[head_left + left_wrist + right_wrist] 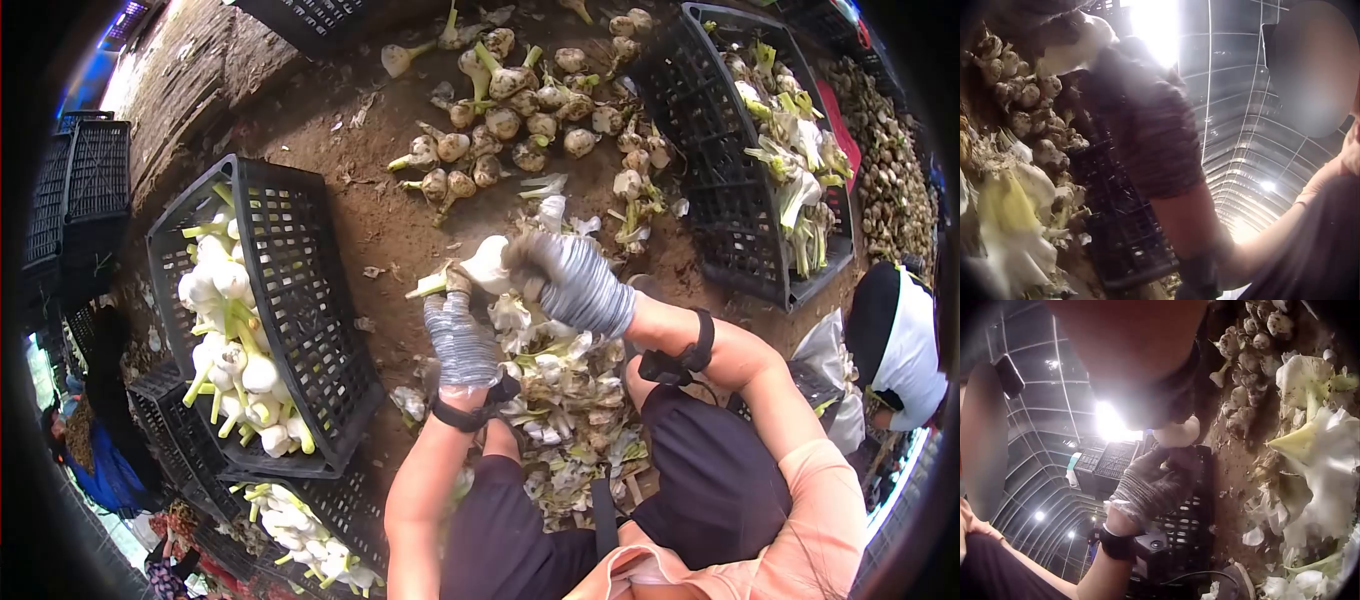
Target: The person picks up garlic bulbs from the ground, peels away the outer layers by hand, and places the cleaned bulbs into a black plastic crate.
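Note:
A white garlic bulb with a short green stem is held above the ground between both hands. The gloved left hand grips it at the stem side, thumb and fingers round the neck. At the bulb's other end is the gloved right hand, its curled fingers blurred and against the bulb. The left wrist view has the right hand beside the pale bulb. In the right wrist view the left hand holds the bulb from below.
A black crate of clean white garlic stands left, another crate with stems and leaves at upper right. Soil-covered bulbs lie ahead on the dirt floor. Peeled skins are heaped between the knees. Another person is at far right.

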Available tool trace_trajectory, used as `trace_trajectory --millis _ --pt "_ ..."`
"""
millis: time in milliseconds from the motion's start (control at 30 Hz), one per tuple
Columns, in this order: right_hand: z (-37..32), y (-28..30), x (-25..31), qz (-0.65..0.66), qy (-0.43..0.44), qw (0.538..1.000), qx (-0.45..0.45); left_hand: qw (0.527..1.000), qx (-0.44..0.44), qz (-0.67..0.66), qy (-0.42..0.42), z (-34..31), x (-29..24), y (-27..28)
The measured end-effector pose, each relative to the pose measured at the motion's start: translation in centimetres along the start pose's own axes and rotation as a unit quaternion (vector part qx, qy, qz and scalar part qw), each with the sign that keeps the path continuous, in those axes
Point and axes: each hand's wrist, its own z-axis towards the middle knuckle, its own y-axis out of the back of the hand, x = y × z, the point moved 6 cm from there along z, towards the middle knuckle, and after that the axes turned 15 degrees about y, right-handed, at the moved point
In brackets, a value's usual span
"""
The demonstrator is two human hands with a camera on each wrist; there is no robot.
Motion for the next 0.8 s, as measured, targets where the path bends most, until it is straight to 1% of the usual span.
trace_trajectory --millis 33,67,100,133,167,200,267,300,333,367,433,500,600,633,733,767,800 --pt "0.1 0.3 -0.7 0.090 -0.066 0.992 -0.062 1.000 0.006 0.004 0.003 0.4 0.3 0.6" --pt "-0.1 0.2 -2.5 0.213 -0.043 0.962 -0.162 0.999 0.034 -0.012 0.015 0.2 0.3 0.1" --pt "-0.4 0.6 -3.8 0.290 -0.132 0.930 -0.183 0.997 0.061 -0.029 0.026 -0.3 0.1 -0.8" --pt "-1.2 1.2 -5.1 0.363 -0.217 0.883 -0.203 0.994 0.089 -0.043 0.038 -0.7 -0.3 -1.6" --pt "-2.3 1.6 -7.4 0.366 -0.244 0.869 -0.228 0.993 0.099 -0.041 0.053 -1.1 -0.4 -1.9" --pt "-2.8 2.2 -8.0 0.316 -0.259 0.880 -0.242 0.995 0.085 -0.032 0.045 -1.1 -0.5 -1.7" --pt "-3.3 1.5 -6.8 0.317 -0.232 0.909 -0.142 0.998 0.054 -0.019 0.025 -0.8 -0.6 -1.2" --pt "-3.3 0.8 -5.8 0.300 -0.251 0.915 -0.103 0.999 0.043 -0.005 0.008 -0.8 -0.6 -1.0" --pt "-2.3 0.8 -4.0 0.234 -0.153 0.957 -0.077 0.999 0.032 0.009 -0.008 -0.7 -0.6 -0.7" --pt "-1.6 1.0 -2.3 0.137 -0.095 0.982 -0.085 0.999 0.020 0.024 -0.024 -0.7 -0.6 -0.5" --pt "-0.5 0.9 -0.2 0.015 -0.061 0.996 -0.067 0.989 -0.019 0.104 -0.099 -1.3 -0.9 -0.6" --pt "0.1 0.5 0.1 -0.033 -0.110 0.993 -0.018 0.966 -0.064 0.190 -0.165 -2.0 -1.3 -0.8" --pt "0.3 0.4 0.0 -0.054 -0.124 0.991 0.015 0.940 -0.066 0.240 -0.231 -2.8 -2.1 -1.7" --pt "0.3 0.4 -0.3 -0.032 -0.139 0.990 -0.004 0.928 -0.068 0.262 -0.257 -2.9 -2.3 -1.8" --pt "-0.2 0.0 -2.3 0.087 -0.163 0.981 -0.058 0.906 -0.062 0.285 -0.305 -3.1 -2.7 -2.0" --pt "-0.6 -0.3 -3.5 0.152 -0.203 0.962 -0.101 0.922 -0.046 0.267 -0.277 -3.0 -2.4 -2.0" --pt "-1.1 -0.6 -4.3 0.195 -0.238 0.948 -0.082 0.936 -0.031 0.248 -0.249 -3.0 -2.0 -2.0"
